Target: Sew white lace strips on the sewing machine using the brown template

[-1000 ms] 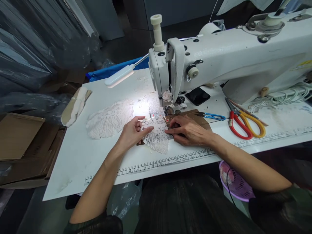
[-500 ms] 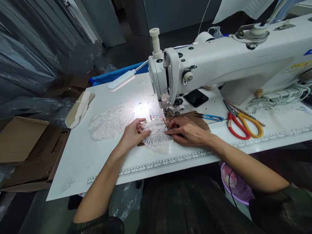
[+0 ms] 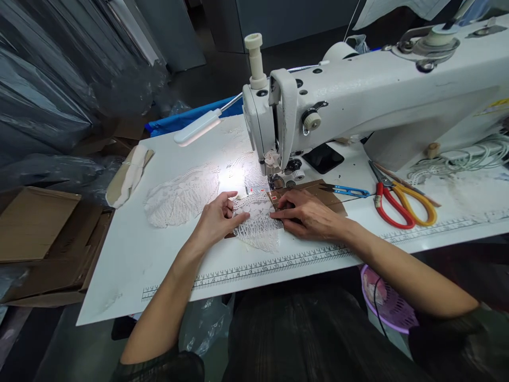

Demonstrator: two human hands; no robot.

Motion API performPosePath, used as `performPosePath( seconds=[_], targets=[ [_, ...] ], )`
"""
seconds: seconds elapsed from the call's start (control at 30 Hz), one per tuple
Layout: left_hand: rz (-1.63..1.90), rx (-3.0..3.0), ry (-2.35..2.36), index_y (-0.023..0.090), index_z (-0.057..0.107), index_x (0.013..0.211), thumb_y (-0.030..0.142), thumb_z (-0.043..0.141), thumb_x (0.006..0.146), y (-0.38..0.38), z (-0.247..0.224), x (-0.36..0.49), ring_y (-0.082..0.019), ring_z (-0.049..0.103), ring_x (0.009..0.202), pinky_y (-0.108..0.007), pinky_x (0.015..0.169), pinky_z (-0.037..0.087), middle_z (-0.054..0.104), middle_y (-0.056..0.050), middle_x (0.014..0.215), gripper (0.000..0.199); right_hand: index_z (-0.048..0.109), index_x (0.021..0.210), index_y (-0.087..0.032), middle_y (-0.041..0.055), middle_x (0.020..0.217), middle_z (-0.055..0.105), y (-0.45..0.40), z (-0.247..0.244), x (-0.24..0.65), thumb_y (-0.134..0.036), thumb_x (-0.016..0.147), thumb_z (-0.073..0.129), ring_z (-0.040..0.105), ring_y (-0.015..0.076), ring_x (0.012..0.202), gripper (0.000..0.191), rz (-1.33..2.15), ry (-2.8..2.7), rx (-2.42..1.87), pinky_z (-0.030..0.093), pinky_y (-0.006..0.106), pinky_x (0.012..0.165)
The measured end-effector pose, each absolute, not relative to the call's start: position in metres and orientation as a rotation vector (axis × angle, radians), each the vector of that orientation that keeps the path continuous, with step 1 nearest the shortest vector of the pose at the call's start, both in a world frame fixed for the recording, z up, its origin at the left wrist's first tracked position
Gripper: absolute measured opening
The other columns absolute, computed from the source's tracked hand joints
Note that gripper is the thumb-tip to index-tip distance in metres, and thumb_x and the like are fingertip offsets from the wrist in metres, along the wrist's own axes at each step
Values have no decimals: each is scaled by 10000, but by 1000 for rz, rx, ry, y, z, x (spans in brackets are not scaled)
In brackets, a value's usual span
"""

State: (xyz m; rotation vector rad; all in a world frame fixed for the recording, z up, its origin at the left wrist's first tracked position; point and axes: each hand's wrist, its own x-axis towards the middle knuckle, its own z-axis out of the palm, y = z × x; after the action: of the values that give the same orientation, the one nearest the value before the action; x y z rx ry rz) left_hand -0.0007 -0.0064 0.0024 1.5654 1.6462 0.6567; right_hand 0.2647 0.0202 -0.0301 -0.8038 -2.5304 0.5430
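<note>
A small piece of white lace (image 3: 256, 225) lies in front of the sewing machine's needle area (image 3: 275, 181), its upper edge by the presser foot. My left hand (image 3: 217, 220) is at its left edge, thumb on top of the lace and the other fingers curled. At the right edge, my right hand (image 3: 300, 215) holds the lace with bent fingers, the index tip pressed on it. Beneath both is a brown plate (image 3: 318, 196) on the machine bed. A second white lace piece (image 3: 181, 196) rests left of my left hand.
The white sewing machine (image 3: 358, 90) spans the right side. Blue thread snips (image 3: 345, 191), red-and-yellow scissors (image 3: 397, 204) and a black phone-like slab (image 3: 324, 158) lie right of my hands. A lamp (image 3: 198, 128) shines from the left. A printed ruler (image 3: 254, 269) runs along the front edge.
The view has shifted slightly, so the machine and scissors appear a little further right. Both hands keep nearly the same hold on the lace.
</note>
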Motion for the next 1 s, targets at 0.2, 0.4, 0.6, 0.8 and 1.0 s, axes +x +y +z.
performPosePath(
  seconds=[0.2, 0.4, 0.6, 0.8, 1.0],
  targets=[
    [735, 1909, 1845, 226, 689, 1128, 407, 661, 903, -4, 6, 4, -133, 551, 655, -262, 585, 408, 602, -8, 822, 290, 760, 1149, -235, 113, 1112, 617, 20, -29, 264, -202, 906, 583, 559, 266, 1080, 302, 559, -2513, -802, 446, 462, 916],
    [582, 2245, 1623, 217, 680, 1016, 385, 607, 953, 21, 3, 21, -187, 597, 821, -276, 637, 402, 633, -43, 936, 194, 752, 1162, -253, 109, 1116, 619, 19, -32, 265, -202, 898, 592, 562, 271, 1088, 314, 571, -2507, -812, 458, 472, 912],
    [553, 2366, 1418, 193, 568, 805, 270, 584, 941, 36, -9, 28, -200, 543, 848, -333, 740, 413, 603, -59, 951, 157, 694, 1273, -240, 99, 1118, 627, 27, -25, 269, -262, 930, 560, 609, 228, 1066, 369, 804, -2295, -819, 492, 442, 974],
    [566, 2441, 1357, 207, 507, 804, 243, 478, 966, 29, -12, 27, -191, 519, 743, -392, 777, 401, 623, -76, 881, 168, 643, 1320, -183, 83, 1006, 722, 54, -10, 260, -509, 863, 696, 680, 210, 863, 564, 1316, -2081, -1105, 585, 369, 775],
    [674, 2163, 1330, 202, 502, 1086, 336, 571, 946, 22, -9, 23, -163, 590, 696, -310, 661, 448, 660, -34, 849, 205, 695, 1032, -167, 77, 930, 720, 55, -19, 234, -426, 840, 730, 677, 191, 848, 325, 1361, -1816, -1137, 585, 358, 783]
  ],
)
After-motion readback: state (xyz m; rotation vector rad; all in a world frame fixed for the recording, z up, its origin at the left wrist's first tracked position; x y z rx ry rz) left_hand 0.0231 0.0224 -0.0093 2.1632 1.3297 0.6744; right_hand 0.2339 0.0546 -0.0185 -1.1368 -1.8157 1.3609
